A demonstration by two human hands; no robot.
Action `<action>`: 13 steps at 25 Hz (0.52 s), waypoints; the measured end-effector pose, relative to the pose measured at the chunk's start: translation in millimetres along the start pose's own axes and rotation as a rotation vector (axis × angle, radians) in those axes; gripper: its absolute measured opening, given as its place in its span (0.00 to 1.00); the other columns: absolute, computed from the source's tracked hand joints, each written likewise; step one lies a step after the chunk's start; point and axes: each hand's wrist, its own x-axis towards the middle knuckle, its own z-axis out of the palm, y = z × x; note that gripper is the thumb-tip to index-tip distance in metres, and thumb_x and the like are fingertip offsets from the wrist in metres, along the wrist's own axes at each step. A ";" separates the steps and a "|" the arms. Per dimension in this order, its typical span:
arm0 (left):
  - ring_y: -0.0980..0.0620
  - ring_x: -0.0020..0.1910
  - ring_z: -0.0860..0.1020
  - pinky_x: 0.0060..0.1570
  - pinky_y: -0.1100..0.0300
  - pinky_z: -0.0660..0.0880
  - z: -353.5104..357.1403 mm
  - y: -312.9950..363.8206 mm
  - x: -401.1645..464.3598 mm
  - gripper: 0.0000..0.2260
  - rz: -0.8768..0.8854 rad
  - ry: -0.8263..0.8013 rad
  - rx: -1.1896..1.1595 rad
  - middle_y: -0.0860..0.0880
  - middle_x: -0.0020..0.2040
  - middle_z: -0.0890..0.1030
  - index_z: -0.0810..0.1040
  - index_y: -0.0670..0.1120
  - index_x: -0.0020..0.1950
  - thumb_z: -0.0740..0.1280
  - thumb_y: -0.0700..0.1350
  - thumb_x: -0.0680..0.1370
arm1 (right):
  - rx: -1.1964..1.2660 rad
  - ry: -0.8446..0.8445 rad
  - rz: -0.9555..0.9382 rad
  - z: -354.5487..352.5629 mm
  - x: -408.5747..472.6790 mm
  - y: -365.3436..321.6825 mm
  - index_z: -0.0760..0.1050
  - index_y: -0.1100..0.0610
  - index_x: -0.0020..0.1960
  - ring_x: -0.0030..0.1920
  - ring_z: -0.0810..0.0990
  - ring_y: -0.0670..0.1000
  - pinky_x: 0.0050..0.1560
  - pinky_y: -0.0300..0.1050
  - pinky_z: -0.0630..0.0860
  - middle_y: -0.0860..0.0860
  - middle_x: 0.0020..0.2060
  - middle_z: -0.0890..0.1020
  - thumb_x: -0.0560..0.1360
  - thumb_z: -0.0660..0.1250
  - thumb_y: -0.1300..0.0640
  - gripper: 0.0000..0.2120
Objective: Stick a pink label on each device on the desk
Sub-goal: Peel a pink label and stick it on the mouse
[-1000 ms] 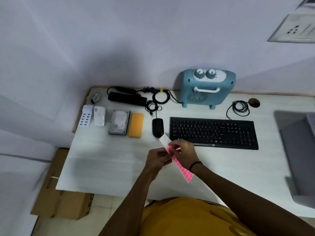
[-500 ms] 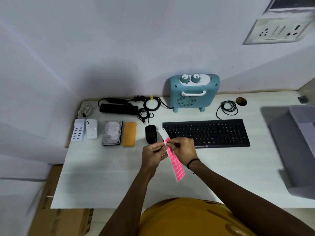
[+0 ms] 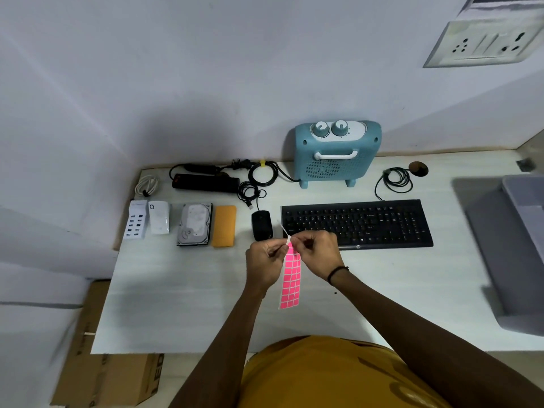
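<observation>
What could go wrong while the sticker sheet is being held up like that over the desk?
1. Both hands, left hand and right hand, pinch only the top of the pink label sheet; the long hanging part might curl and stick to itself.
2. A peeled label may cling to a fingertip rather than a device.
3. The mouse is dark and rounded, so a label might lift at its edges.

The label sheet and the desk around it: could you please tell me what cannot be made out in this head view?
- Top of the label sheet: hidden by the left hand and right hand; a peeled label cannot be confirmed.
- Keyboard front-left corner: behind the right hand.
- Grey bin: cut off by the right edge.
- Keyboard lettering: too small.
</observation>
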 end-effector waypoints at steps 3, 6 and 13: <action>0.54 0.46 0.86 0.48 0.55 0.84 7.4 -2.5 -3.4 0.09 -0.167 0.007 -0.068 0.51 0.46 0.87 0.85 0.42 0.59 0.72 0.41 0.79 | 0.116 0.056 0.126 4.8 -0.6 8.6 0.85 0.55 0.43 0.38 0.85 0.47 0.47 0.43 0.82 0.48 0.35 0.86 0.77 0.70 0.57 0.06; 0.52 0.43 0.85 0.48 0.53 0.84 19.9 -11.2 -9.0 0.05 -0.371 0.070 -0.050 0.51 0.44 0.87 0.87 0.46 0.53 0.73 0.42 0.78 | 0.397 0.109 0.383 7.5 -4.5 25.0 0.84 0.56 0.39 0.40 0.85 0.54 0.50 0.52 0.84 0.55 0.35 0.86 0.77 0.69 0.60 0.10; 0.46 0.38 0.85 0.43 0.52 0.85 34.6 -48.3 -29.1 0.06 -0.847 0.081 -0.191 0.38 0.43 0.86 0.83 0.41 0.37 0.75 0.35 0.75 | 0.664 0.185 0.754 0.4 -22.1 64.7 0.83 0.62 0.41 0.39 0.83 0.54 0.53 0.52 0.83 0.59 0.39 0.84 0.75 0.71 0.63 0.05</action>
